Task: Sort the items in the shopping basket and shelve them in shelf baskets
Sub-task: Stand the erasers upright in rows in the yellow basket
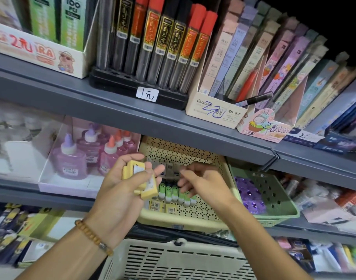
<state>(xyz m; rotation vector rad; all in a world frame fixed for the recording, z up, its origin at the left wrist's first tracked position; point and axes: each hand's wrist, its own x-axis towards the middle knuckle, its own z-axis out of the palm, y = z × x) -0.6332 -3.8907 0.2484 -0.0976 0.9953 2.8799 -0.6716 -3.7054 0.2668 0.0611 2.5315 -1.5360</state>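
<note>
Several yellow items [141, 179] in left grip [124, 186]

The light was even and rather bright on the middle of the shelves, and it seemed to come from above and in front. The top right corner was fully black. The upper shelf [132, 110] threw a soft shadow on the row under it. The left edge was strongly blurred, so the glue bottles [72, 156] looked soft. The shelf lines bent near the edges. The price label [147, 94] was sharp and readable.
</note>
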